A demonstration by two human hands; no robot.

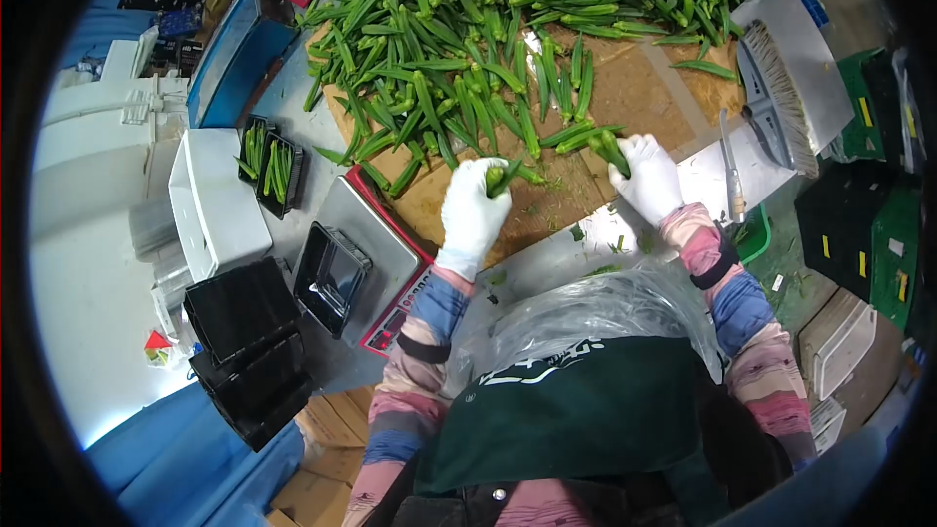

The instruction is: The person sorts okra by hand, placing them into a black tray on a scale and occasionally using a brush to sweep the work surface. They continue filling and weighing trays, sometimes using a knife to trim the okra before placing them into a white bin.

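Head view shows the gloved left hand (473, 210) and right hand (649, 181) each closed on a few okra pods (610, 148) at the near edge of the okra pile (439, 49) spread on cardboard (634, 88), with an empty black tray (332, 273) on the scale (390, 239) within the left hand's easy reach.

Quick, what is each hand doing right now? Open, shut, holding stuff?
Left hand: closed on a few long green okra pods.
Right hand: closed on another bunch of green okra pods.
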